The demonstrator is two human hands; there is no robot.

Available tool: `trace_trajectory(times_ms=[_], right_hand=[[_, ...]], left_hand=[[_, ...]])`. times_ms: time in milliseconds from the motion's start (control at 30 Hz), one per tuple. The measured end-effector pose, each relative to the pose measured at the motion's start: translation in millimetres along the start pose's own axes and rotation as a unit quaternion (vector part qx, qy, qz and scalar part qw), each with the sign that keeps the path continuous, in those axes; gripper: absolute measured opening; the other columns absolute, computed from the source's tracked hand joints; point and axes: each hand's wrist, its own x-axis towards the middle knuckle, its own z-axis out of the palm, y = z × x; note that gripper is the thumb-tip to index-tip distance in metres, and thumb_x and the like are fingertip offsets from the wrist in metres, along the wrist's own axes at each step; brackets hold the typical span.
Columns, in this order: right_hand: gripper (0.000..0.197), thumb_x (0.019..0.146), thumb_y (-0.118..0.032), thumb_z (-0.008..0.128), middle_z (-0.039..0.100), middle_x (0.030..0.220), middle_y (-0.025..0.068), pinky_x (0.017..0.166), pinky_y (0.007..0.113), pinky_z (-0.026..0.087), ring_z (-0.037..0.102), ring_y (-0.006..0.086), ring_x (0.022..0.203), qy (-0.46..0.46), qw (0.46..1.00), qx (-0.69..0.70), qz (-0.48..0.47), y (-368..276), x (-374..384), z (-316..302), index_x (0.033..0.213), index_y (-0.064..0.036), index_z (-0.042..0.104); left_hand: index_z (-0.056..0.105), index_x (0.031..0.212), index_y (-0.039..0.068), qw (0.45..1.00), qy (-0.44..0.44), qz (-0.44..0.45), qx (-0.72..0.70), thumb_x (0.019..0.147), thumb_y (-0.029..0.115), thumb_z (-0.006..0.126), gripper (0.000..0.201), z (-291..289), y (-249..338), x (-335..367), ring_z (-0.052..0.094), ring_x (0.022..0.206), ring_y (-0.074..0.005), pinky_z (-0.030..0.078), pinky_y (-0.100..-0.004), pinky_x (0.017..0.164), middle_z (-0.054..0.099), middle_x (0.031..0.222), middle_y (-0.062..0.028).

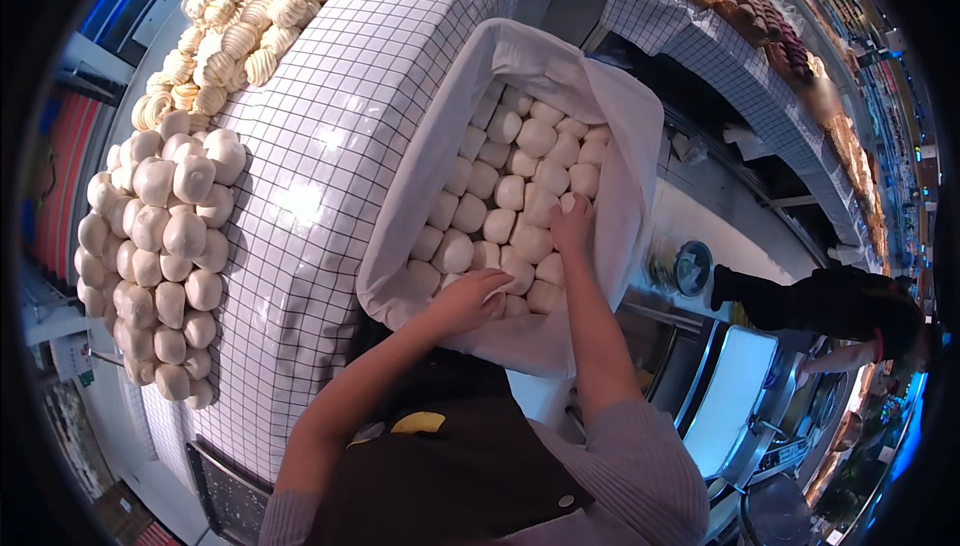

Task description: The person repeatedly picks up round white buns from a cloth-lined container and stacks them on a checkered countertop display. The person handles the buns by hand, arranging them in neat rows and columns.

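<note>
Rows of round white steamed buns [502, 186] fill a deep bin lined with white cloth [400, 236] in front of me. At the bin's near edge my left hand [468, 304] is closed around a bun, with its fingers bent over the top. Farther in, along the bin's right side, my right hand [572, 228] grips another bun [575, 203] from above. My palms and forearms hide parts of the buns beneath them.
On the counter with white checked tiles [320, 146], left of the bin, stands a tall pile of buns [160, 246]. Behind it lie twisted rolls [240, 36]. A person in dark clothes [840, 306] works at the right, near a round container [690, 268].
</note>
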Motion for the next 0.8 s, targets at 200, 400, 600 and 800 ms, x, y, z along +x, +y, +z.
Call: trace_trajectory(times_ms=[200, 400, 600, 800], right_hand=[[0.072, 0.094, -0.035, 0.064, 0.04, 0.153, 0.0238, 0.116, 0.053, 0.032, 0.036, 0.0438, 0.142, 0.057, 0.982, -0.113, -0.142, -4, 41, 32, 0.149, 0.0032, 0.037], [0.082, 0.099, -0.049, 0.05, 0.035, 0.159, 0.0254, 0.123, 0.054, 0.018, 0.029, 0.0407, 0.149, 0.011, 0.988, -0.148, -0.044, 4, 58, 55, 0.154, 0.009, 0.03], [0.079, 0.094, -0.045, 0.06, 0.04, 0.153, 0.0226, 0.113, 0.054, 0.031, 0.037, 0.0359, 0.142, 0.034, 0.993, -0.113, -0.01, -28, 38, 82, 0.151, 0.0038, 0.036], [0.065, 0.092, -0.041, 0.063, 0.041, 0.149, 0.0219, 0.108, 0.055, 0.034, 0.039, 0.0388, 0.136, -0.012, 0.997, -0.046, 0.053, -37, 61, 54, 0.138, 0.0022, 0.046]], left_hand=[[0.043, 0.152, 0.016, 0.973, -0.093, 0.014, 0.211, 0.097, 0.025, 0.057, 0.057, 99, -28, 47, 0.039, 0.146, -0.0268, 0.035, -0.0501, 0.117, 0.039, 0.16, -0.0024], [0.046, 0.15, 0.02, 0.944, -0.093, 0.035, 0.316, 0.097, 0.023, 0.046, 0.054, 118, -61, 67, 0.032, 0.151, -0.0209, 0.026, -0.0511, 0.121, 0.037, 0.162, 0.0], [0.045, 0.15, 0.011, 0.921, -0.163, 0.086, 0.343, 0.086, 0.032, 0.054, 0.068, 114, -93, 83, 0.027, 0.153, -0.0248, 0.023, -0.0553, 0.122, 0.038, 0.161, -0.0073], [0.045, 0.146, 0.003, 0.912, -0.183, 0.183, 0.319, 0.081, 0.042, 0.057, 0.077, 107, -117, 98, 0.03, 0.15, -0.0324, 0.025, -0.0583, 0.119, 0.041, 0.155, -0.0153]])
